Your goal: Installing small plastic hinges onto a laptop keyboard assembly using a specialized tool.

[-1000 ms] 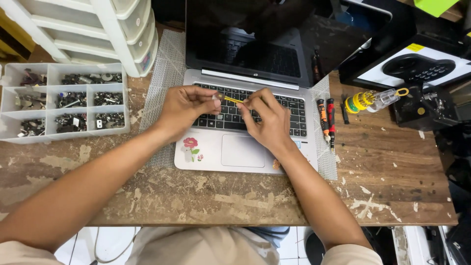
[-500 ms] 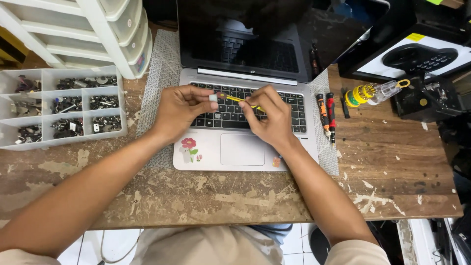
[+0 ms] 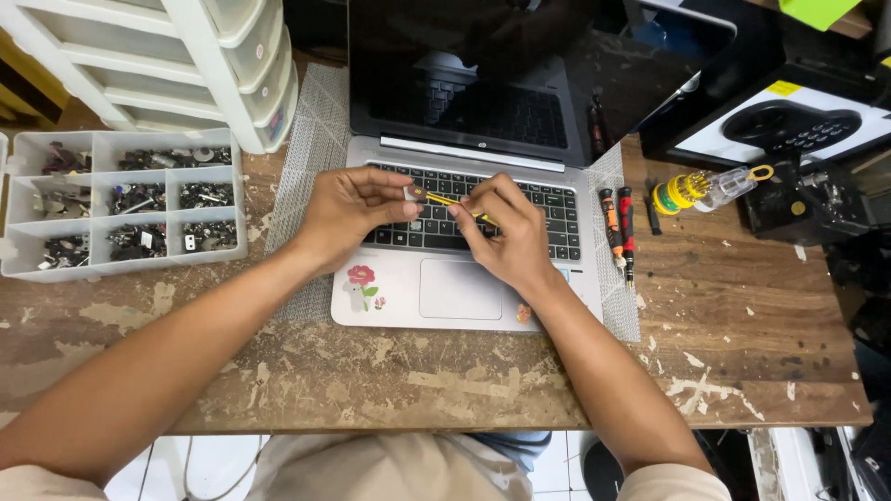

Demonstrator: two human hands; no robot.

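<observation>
item: slim yellow tool (image 3: 445, 199), pinched at its handle end by right hand (image 3: 506, 237), its tip steadied between left hand (image 3: 357, 209) fingers, low over laptop keyboard (image 3: 548, 209) on worktop (image 3: 742, 306); parts tray (image 3: 121, 204) within left reach.

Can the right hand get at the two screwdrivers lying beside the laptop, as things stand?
Probably yes: the two screwdrivers lie uncovered on the mat just right of the keyboard, close to the right hand. But that hand already pinches a thin yellow tool.
</observation>
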